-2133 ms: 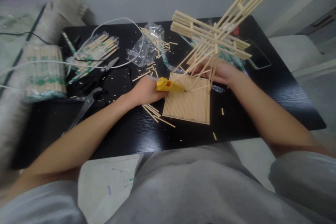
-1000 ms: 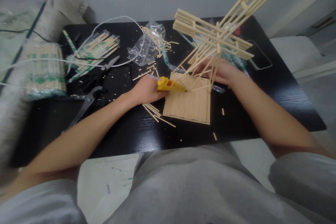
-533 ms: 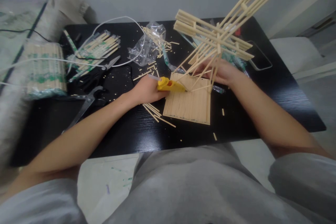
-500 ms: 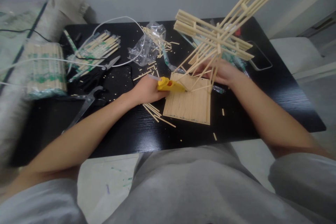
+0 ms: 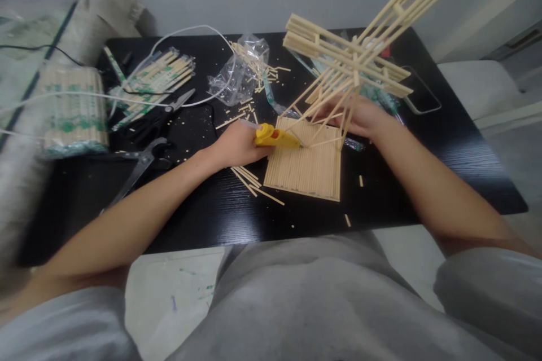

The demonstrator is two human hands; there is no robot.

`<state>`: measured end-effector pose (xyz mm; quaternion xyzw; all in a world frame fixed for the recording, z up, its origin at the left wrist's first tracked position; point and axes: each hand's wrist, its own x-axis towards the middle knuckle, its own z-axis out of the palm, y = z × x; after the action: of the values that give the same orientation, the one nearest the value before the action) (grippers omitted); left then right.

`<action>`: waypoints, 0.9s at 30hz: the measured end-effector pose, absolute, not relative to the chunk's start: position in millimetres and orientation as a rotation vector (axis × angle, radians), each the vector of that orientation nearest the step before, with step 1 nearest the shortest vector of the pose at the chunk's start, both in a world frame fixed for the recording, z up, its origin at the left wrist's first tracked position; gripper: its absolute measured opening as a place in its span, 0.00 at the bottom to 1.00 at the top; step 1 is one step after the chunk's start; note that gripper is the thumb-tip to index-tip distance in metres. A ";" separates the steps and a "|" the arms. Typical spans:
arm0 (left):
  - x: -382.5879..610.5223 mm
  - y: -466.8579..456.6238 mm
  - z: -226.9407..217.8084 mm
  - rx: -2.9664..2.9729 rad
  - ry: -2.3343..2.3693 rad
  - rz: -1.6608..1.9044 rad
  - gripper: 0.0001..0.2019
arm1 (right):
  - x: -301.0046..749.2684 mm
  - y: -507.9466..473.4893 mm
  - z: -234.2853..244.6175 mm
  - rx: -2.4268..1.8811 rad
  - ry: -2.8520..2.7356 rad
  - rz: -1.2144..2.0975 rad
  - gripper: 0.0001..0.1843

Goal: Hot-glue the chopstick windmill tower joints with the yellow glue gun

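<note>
My left hand (image 5: 234,145) grips a yellow glue gun (image 5: 274,137), its nozzle touching the top of a square panel of bamboo sticks (image 5: 305,166) that lies flat on the black table (image 5: 212,220). My right hand (image 5: 359,115) sits behind the panel, fingers closed round the legs of a tall framework of bamboo sticks (image 5: 351,59). That framework rises from the panel's far edge and fans out overhead to the upper right. Its sticks partly hide my right hand's fingers.
Scissors (image 5: 163,113) and pliers (image 5: 138,172) lie left of my left hand. Packs of wrapped chopsticks (image 5: 154,84) and a larger bundle (image 5: 71,110) sit at the far left, crossed by a white cable (image 5: 182,34). A crumpled plastic bag (image 5: 237,76) and stick offcuts lie at the back.
Almost nothing has changed. Both hands, the glue gun and the framework keep their places; the view has shifted a little.
</note>
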<state>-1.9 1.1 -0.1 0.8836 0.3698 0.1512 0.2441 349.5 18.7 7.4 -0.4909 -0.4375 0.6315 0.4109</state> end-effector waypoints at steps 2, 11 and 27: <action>-1.7 0.8 0.6 2.408 1.013 0.406 0.09 | 349.0 18.4 8.8 -1.244 -1.094 1.606 0.14; -2.6 1.2 1.2 2.405 0.991 0.430 0.10 | 351.3 20.2 3.2 -1.238 -1.072 1.582 0.14; 0.0 -1.1 0.8 2.343 0.985 0.507 0.07 | 353.6 19.5 4.4 -1.254 -1.089 1.580 0.14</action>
<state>0.0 -1.1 0.8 0.8700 0.3659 0.1884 0.2716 353.6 19.5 4.4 -0.4985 -0.4329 0.6281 0.4119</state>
